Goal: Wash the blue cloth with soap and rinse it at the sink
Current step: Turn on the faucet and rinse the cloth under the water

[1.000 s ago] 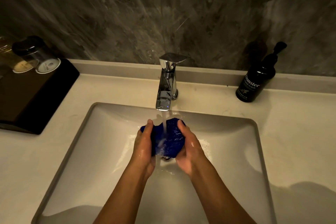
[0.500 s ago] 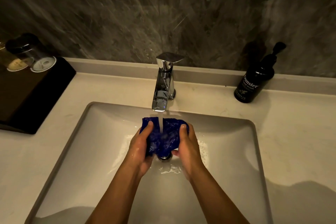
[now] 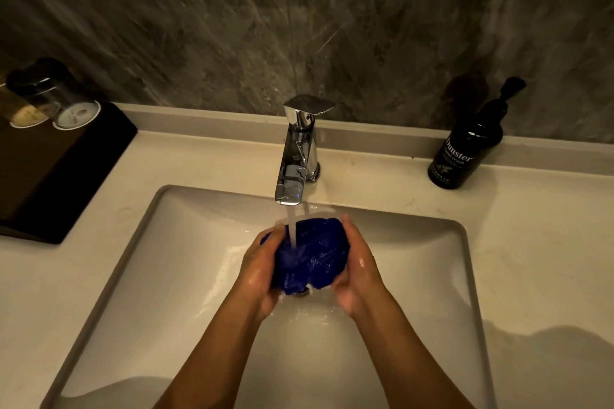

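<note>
While tap (image 3: 295, 156) runs, both hands grip cloth (image 3: 314, 254).

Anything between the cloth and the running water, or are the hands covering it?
Nothing visible blocks it. The stream from the faucet lands on the blue cloth, bare on top between the left hand and right hand, which grip its sides over the sink.

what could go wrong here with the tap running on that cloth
Water from the tap strikes the bunched blue cloth held between the left hand and right hand, so it may splash onto the counter. Bunched like this, inner folds might keep soap. A slipped cloth could cover the drain.
</note>
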